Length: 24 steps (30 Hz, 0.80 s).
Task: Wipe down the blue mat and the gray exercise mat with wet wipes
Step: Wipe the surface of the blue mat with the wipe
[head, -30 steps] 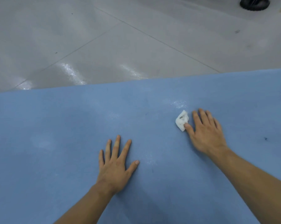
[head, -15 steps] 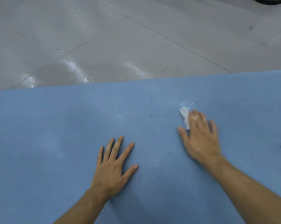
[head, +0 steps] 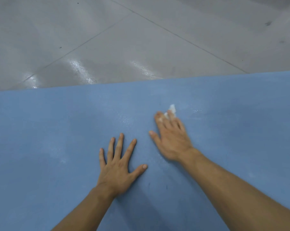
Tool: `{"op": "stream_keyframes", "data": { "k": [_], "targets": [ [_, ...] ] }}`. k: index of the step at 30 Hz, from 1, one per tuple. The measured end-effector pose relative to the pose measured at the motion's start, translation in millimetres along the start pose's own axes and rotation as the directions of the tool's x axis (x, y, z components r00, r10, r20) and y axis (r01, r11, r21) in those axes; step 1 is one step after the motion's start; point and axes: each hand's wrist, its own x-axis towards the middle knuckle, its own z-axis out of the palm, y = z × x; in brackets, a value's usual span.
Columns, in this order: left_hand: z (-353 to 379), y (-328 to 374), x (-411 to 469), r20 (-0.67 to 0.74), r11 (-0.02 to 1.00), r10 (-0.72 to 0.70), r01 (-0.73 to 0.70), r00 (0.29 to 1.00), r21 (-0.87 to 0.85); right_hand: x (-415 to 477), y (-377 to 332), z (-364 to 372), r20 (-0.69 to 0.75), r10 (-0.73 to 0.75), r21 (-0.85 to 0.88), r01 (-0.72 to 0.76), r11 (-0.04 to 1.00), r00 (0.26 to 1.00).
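Where the blue mat [head: 41, 130] fills the lower two thirds of the head view, a small crumpled white wet wipe [head: 172, 108] lies on it, right of centre and not far from the mat's far edge. Most of the wipe is hidden under fingers; one white corner pokes out beyond the fingertips, and bits of white show between them.

The right hand [head: 171, 139] lies palm down on the wipe, its fingers [head: 159, 118] stretched out straight and pressing the wipe against the mat rather than curling round it. The thumb points away to the left and touches the mat. This hand is slightly blurred. Pale, glistening specks show on the mat surface just left and just right of the wipe.

The left hand [head: 117, 167] lies flat on the mat, nearer the person and just left of the right hand, apart from it. Its fingers are spread wide and straight, and it holds nothing. Both bare forearms reach in from the bottom edge.

Beyond the mat's far edge lies a glossy gray floor [head: 91, 39], crossed by thin dark seams and marked with bright reflections and a few dark spots.
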Motion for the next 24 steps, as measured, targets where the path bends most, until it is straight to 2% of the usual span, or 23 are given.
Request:
{"op": "stream_keyframes", "data": {
  "k": [2, 5, 8, 11, 14, 16, 18, 21, 24],
  "targets": [
    [0, 1, 1, 0.004, 1.0, -0.013, 0.013, 1.0, -0.018, 4, -8, 1, 0.032, -0.068, -0.014, 0.068, 0.998, 0.997],
    [-1, 1, 3, 0.026, 0.996, -0.072, 0.073, 0.997, -0.054, 10, 26, -4, -0.036, -0.023, -0.058, 0.021, 0.998, 0.999],
    [-6, 2, 6, 0.081, 0.992, -0.108, 0.113, 0.991, -0.063, 12, 83, -12, -0.18, 0.175, -0.078, -0.191, 0.978, 0.968],
    [-10, 3, 8, 0.131, 0.99, -0.113, 0.122, 0.985, -0.064, 7, 133, -23, -0.324, 0.392, 0.003, -0.413, 0.911, 0.861],
    [-11, 3, 9, 0.142, 0.991, -0.114, 0.123, 0.983, -0.059, 7, 152, -30, -0.316, 0.517, 0.087, -0.518, 0.851, 0.795],
    [-10, 4, 8, 0.133, 0.99, -0.117, 0.126, 0.984, -0.061, 16, 138, -32, -0.238, 0.529, 0.131, -0.512, 0.849, 0.815],
    [-11, 5, 7, 0.136, 0.991, -0.12, 0.128, 0.983, -0.05, 28, 105, -28, -0.169, 0.452, 0.124, -0.436, 0.891, 0.876],
    [-10, 5, 8, 0.131, 0.991, -0.122, 0.129, 0.984, -0.046, 37, 40, -15, -0.062, 0.2, 0.083, -0.194, 0.977, 0.978],
    [-9, 5, 8, 0.119, 0.99, -0.122, 0.13, 0.985, -0.062, 36, -12, -6, 0.058, -0.084, 0.05, 0.081, 0.995, 0.995]
  ]
}}
